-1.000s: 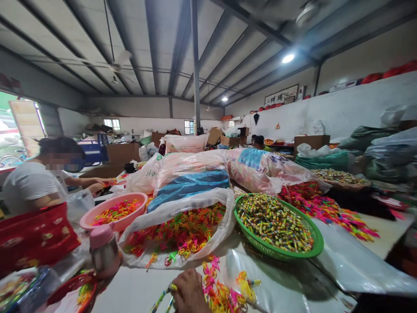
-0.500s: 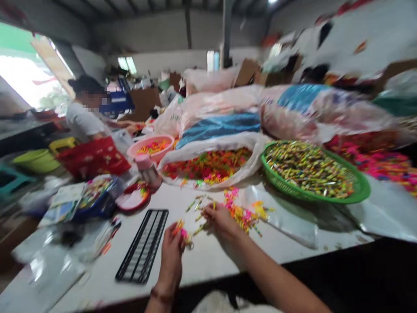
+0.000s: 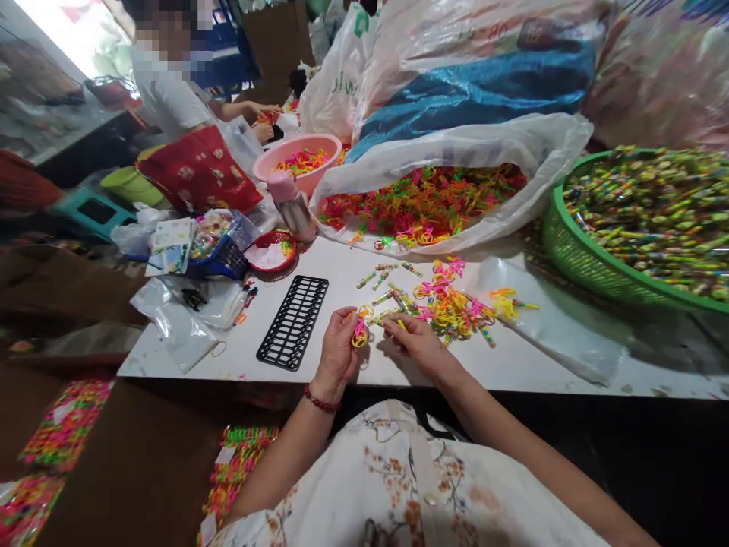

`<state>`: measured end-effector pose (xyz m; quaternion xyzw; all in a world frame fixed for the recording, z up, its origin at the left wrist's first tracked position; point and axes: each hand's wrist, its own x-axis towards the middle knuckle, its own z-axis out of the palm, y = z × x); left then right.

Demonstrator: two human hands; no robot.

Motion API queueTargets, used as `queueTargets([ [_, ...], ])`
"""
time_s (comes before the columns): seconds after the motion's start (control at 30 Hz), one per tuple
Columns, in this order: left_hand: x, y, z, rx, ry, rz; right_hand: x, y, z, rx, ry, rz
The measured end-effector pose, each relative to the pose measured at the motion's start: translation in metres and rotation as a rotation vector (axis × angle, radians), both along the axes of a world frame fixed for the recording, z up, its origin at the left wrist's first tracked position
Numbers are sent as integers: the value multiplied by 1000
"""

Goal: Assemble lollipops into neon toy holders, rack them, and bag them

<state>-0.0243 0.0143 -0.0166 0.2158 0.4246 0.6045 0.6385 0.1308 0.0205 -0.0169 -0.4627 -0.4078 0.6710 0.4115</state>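
Observation:
My left hand (image 3: pixel 339 351) is closed on a small bunch of bright plastic ring toys (image 3: pixel 360 333) just above the near edge of the white table (image 3: pixel 364 365). My right hand (image 3: pixel 414 342) is beside it, fingers pinched on a thin yellow-green candy stick (image 3: pixel 389 317). The two hands almost touch. Just beyond my right hand lies a loose pile of neon ring toys and striped sticks (image 3: pixel 452 304). A black plastic grid tray (image 3: pixel 294 322) lies flat to the left of my left hand.
An open white sack of neon toys (image 3: pixel 456 190) and a green basket of wrapped sticks (image 3: pixel 586 262) stand behind. A pink-capped bottle (image 3: pixel 291 207), pink basin (image 3: pixel 296 163), blue basket (image 3: pixel 219 254) and plastic bags (image 3: pixel 176 319) crowd the left. Another person (image 3: pixel 171 91) sits at the far left.
The view has dropped from the ceiling and hall down to the table edge. Both hands have come closer together near the table's front, with toys and a stick in them.

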Motion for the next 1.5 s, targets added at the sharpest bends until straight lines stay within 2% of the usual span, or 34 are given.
queueTargets([
  [0.17,9,-2,3,-7,43,-36,-3,-6,1,175,-199,-26],
  [0.27,13,-4,3,21,112,-49,-3,-9,1,209,-238,-57],
  [0.5,21,-10,-2,53,356,-45,-6,-13,-6,127,-88,-96],
  [0.7,25,-11,-4,53,369,-41,-3,-15,-3,90,-8,-122],
  [0.83,26,-11,-1,38,371,-16,-4,-16,-5,80,31,-147],
  [1.0,25,-12,5,15,512,12,-3,-15,-7,112,27,-179],
  [1.2,26,-15,3,79,685,50,-3,-17,-1,-92,194,-177],
  [1.27,28,-17,3,93,724,72,-4,-17,0,-114,214,-182],
  [1.4,31,-19,4,106,803,98,-2,-19,-1,-34,130,-190],
  [1.5,31,-17,2,37,709,59,1,-20,-3,99,-5,-180],
])
